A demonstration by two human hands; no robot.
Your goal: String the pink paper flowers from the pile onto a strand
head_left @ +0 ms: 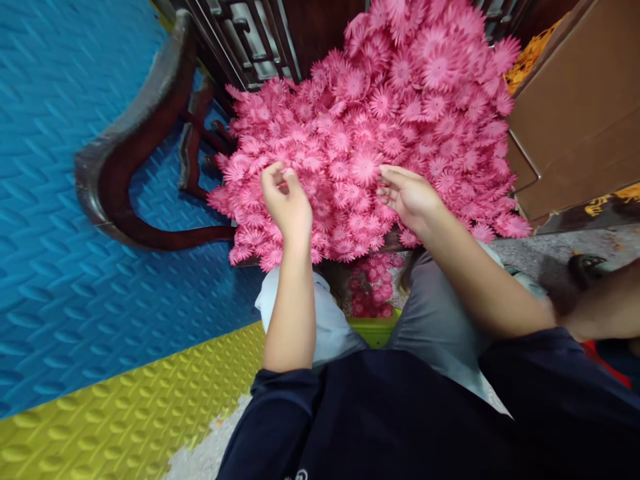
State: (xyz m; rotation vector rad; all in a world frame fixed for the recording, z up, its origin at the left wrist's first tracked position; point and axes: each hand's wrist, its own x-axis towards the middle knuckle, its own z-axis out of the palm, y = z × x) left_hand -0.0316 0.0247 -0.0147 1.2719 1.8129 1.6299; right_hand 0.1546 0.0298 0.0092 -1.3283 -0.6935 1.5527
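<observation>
A deep heap of pink artificial flower heads covers the seat of a dark wooden armchair in front of me. My right hand is over the right part of the heap, thumb and forefinger pinched at the edge of one pink flower head, which faces up. To the left, my left hand hovers over the near part of the heap with fingers curled and thumb close to the forefinger. Whatever lies between those fingertips, if anything, is too small to make out.
The chair's curved dark armrest juts out on the left, over blue matting. A cardboard box stands on the right, with orange pieces behind it. More pink flowers lie below, between my knees. Another person's arm shows at right.
</observation>
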